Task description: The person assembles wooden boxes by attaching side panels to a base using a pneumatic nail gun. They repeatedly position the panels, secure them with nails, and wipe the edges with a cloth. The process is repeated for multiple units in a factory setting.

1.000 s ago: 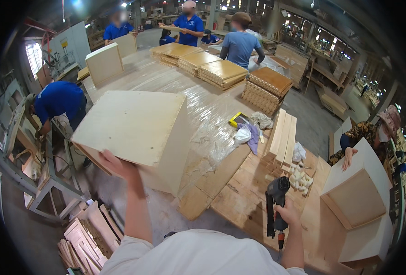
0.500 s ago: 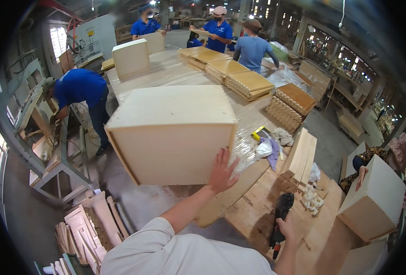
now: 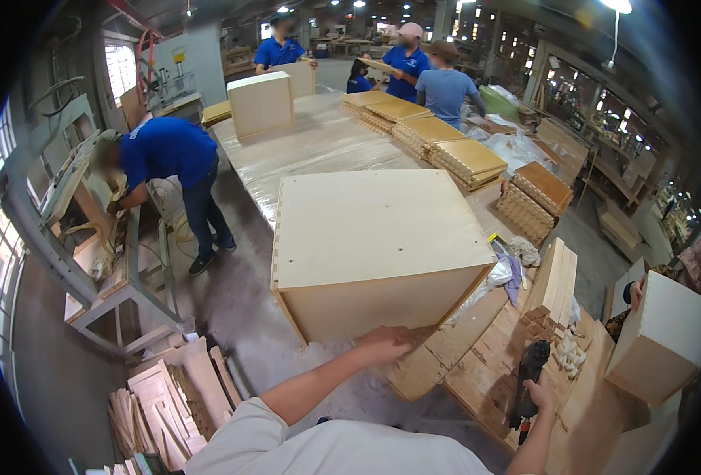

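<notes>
A large pale wooden box [image 3: 374,229] stands in front of me at the near end of the table, its broad top panel dotted with small dark marks. My left hand [image 3: 386,345] is at the lower edge of its near side, fingers curled against the wood and partly hidden. To the right, my right hand [image 3: 539,393] is wrapped round a black power tool [image 3: 529,372] with an orange-red end, over the plywood worktop [image 3: 477,376]. Beside the tool lies a heap of small pale wooden pieces [image 3: 570,353].
Wooden bars [image 3: 551,279] and a purple cloth [image 3: 513,273] lie right of the box. Slatted panel stacks [image 3: 465,162] line the table's far right. Another person's hand rests on a second box [image 3: 659,340]. One person [image 3: 164,162] bends at a left-hand bench; scrap wood [image 3: 164,396] lies below.
The box has shifted right and turned, showing more of its top. My left hand has gone from flat on its near face to the lower edge. The view has swung left.
</notes>
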The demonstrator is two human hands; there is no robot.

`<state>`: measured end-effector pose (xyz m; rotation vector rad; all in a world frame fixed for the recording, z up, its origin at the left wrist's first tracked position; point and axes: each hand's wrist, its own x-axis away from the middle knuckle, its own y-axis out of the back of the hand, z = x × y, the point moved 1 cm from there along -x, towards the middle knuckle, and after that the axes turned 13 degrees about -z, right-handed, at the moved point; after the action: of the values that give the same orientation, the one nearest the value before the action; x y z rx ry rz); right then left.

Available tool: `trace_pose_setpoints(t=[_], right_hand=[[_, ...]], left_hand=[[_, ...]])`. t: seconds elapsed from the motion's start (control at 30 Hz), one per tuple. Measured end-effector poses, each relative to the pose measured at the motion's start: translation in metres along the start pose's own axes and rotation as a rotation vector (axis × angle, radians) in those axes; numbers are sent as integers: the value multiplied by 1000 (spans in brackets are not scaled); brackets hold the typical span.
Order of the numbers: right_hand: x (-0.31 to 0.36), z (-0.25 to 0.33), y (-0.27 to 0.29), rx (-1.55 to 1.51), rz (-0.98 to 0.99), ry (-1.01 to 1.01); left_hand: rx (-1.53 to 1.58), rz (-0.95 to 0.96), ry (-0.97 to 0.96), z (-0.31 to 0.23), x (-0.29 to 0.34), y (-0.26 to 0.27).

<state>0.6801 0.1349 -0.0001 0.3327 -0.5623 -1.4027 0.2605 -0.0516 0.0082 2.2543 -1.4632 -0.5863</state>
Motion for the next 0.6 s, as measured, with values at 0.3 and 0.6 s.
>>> trace_pose_setpoints(t=[0.3, 0.6], right_hand=[[28, -18, 14, 281, -186, 285], [5, -33, 27, -2, -127, -163]], left_hand=[[-68, -216, -76, 20, -89, -66], [641, 189, -627, -110, -54, 11]])
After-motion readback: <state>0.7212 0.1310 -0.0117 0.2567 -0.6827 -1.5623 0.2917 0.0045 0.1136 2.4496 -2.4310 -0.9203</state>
